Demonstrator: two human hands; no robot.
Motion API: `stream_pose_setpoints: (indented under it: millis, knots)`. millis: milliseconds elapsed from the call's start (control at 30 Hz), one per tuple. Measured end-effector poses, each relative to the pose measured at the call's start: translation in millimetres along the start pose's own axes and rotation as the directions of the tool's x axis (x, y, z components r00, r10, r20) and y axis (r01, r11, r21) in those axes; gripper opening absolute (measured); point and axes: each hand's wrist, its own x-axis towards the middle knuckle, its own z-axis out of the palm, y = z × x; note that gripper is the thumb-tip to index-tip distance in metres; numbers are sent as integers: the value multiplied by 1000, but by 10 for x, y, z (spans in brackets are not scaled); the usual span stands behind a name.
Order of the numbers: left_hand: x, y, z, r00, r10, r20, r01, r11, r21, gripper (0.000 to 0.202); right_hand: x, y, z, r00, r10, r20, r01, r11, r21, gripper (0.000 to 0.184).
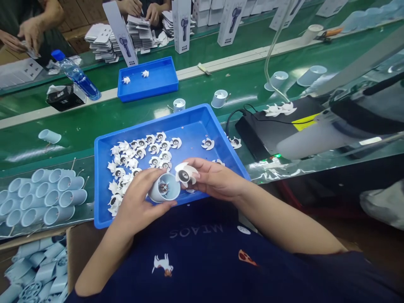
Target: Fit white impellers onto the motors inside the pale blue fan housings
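Observation:
My left hand (139,200) grips a pale blue cylindrical housing (164,188), whose open end faces up and shows a dark centre. My right hand (214,179) holds a white plastic fan impeller (185,174) by its blades, right next to the housing's rim. Both hands are above a blue plastic tray (195,130). Many more white impellers (135,158) lie heaped in the tray's left half, and my left hand hides part of the heap.
Rows of pale blue housings (41,193) lie to the left, with more in a cardboard box (34,269). A green conveyor belt (104,120) carries a second blue tray (147,80). A black device (277,126) stands right. A co-worker's hands (30,35) work at top left.

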Motion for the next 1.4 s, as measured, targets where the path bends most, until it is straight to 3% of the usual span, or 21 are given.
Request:
stream_pose_setpoints:
  millis: [267,433,667,1233,1400]
  knots:
    - [48,215,-59,978,176,109,-170,983,-70,52,5,19,12,999,-32,37,34,998,-50,38]
    - [52,289,-65,974,150,168,-145,989,-41,59,-19,51,-4,991,-118,63,127,979,-160,34]
    - [43,317,-56,976,158,151,-159,987,-5,55,-62,42,19,980,-142,141,176,946,-272,28]
    - [-53,322,-27,971,181,159,-192,980,54,46,-82,135,87,976,-129,176,174,946,-274,26]
    - [-68,328,-35,969,181,168,-191,980,47,36,-74,176,82,991,-99,88,115,971,-211,31]
